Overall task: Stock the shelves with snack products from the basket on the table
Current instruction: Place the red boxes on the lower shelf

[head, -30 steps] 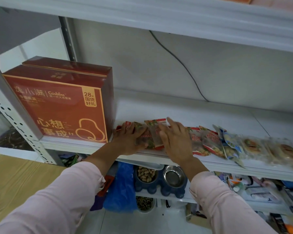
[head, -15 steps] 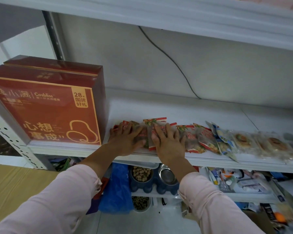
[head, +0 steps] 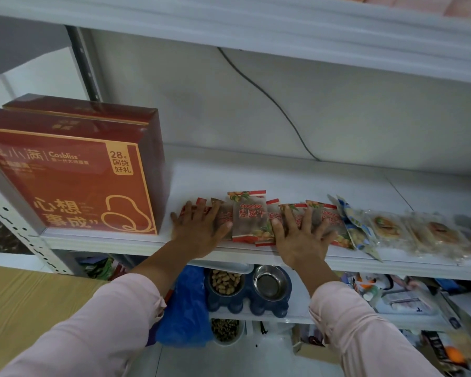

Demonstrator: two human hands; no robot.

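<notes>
Nearest us, two pink sleeves (head: 106,322) reach forward. Under them, on a lower shelf (head: 297,318), we see a blue bag (head: 185,303) beside a blue feeder (head: 249,306), with nuts in one bowl and the other bowl of steel. Past these, both grips lie flat on the front of the white shelf (head: 256,175), released, with fingers straight and spread, grasping nothing. The left grip (head: 199,232) presses on the left end of a row of red packets (head: 249,216), and the right grip (head: 301,238) presses on the right part of it. One packet shows uncovered between them. The packets overlap along the shelf's front edge. To their right, touching, we find a blue packet (head: 354,221), then clear-wrapped pastries (head: 386,227). Left of the left grip, two red boxes (head: 74,175) stand upright, one behind the other. Farthest, a black cable (head: 269,104) runs down the wall (head: 365,110)
</notes>
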